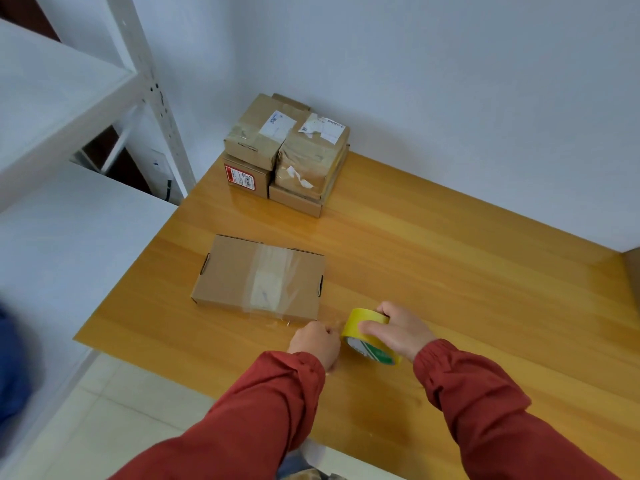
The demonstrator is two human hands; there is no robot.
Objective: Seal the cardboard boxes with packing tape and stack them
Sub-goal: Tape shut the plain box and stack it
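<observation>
The flat box (258, 278) lies near the left side of the table (450, 271). Just right of it, the right hand (398, 332) grips the yellow tape roll (369, 336). The left hand (316, 341) is curled tight and pinches the tape strip (334, 323) beside the roll. More boxes (287, 150) sit stacked far back.

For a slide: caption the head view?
Right hand grips tape roll, left hand pinches tape strip beside taped box.
</observation>
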